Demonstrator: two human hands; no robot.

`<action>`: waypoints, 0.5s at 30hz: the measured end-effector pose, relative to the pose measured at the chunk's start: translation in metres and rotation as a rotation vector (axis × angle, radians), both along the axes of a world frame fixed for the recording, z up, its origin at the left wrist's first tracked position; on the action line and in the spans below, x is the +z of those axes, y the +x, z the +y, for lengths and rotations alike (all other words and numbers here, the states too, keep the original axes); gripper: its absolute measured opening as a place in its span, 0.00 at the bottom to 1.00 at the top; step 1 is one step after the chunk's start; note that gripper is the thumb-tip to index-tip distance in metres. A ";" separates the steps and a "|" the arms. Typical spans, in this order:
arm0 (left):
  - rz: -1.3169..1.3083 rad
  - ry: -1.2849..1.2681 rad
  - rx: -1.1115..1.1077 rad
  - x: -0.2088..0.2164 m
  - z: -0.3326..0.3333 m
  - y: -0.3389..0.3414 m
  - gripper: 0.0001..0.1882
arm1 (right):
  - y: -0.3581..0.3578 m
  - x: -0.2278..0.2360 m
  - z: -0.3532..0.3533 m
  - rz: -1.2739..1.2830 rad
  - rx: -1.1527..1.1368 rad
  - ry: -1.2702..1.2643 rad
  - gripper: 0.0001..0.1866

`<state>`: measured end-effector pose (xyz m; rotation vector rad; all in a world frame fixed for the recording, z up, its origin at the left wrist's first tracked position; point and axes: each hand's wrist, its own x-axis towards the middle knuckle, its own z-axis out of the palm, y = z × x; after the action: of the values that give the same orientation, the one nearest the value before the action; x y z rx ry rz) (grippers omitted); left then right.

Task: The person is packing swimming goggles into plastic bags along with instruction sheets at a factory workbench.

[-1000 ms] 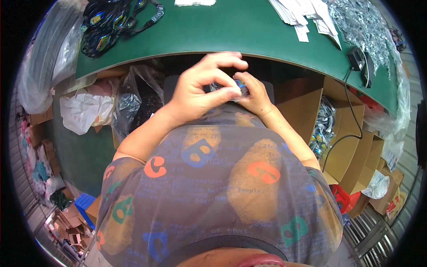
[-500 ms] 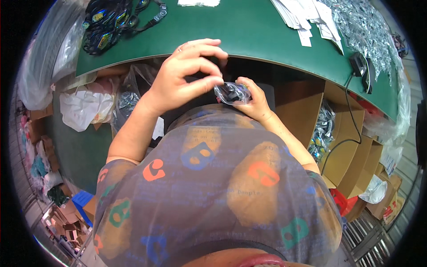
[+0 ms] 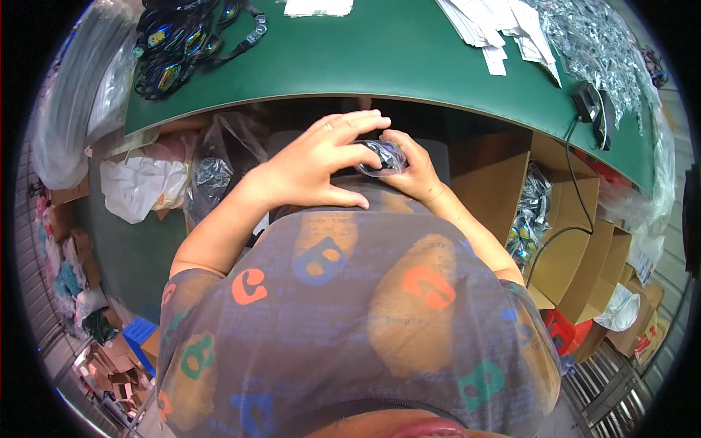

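Observation:
In front of my belly, below the table's front edge, my right hand [image 3: 418, 169] grips a small clear plastic bag [image 3: 385, 158] with something dark and shiny inside, seemingly swimming goggles. My left hand [image 3: 325, 162] is open, its thumb and fingers spread; the index fingertip reaches the bag's near side, and another finger stretches over its top. At the far left of the table lies a heap of swimming goggles [image 3: 169, 52] with black straps and iridescent lenses.
The green table [image 3: 350, 66] carries white paper slips [image 3: 478, 29], a pile of clear small bags [image 3: 584, 44] and a black corded device [image 3: 588, 106]. To my right, a cardboard box [image 3: 566, 219] holds bagged goggles [image 3: 531, 212]. White plastic bags [image 3: 142, 186] hang at left.
My left hand has moved down and right, spreading its fingers; its thumb has left the bag's edge and the index finger now reaches the bag. My right hand keeps its hold.

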<state>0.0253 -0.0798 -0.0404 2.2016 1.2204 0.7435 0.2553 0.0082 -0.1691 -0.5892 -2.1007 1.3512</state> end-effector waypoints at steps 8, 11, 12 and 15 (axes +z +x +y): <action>-0.332 -0.232 0.180 -0.037 0.005 0.024 0.04 | 0.004 0.008 -0.001 0.008 -0.007 0.043 0.39; -0.441 -0.373 0.236 -0.044 0.010 0.021 0.05 | 0.007 0.012 0.001 -0.073 0.094 -0.009 0.38; -0.507 -0.414 0.257 -0.044 0.013 0.022 0.05 | 0.008 0.011 0.001 -0.076 0.087 -0.007 0.38; -0.619 -0.622 0.352 -0.044 0.019 0.025 0.05 | 0.014 0.012 0.004 -0.036 0.098 -0.019 0.43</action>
<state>0.0507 -0.0607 -0.0846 1.1505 1.2828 0.9300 0.2696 0.0123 -0.1568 -0.5283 -2.1730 1.4263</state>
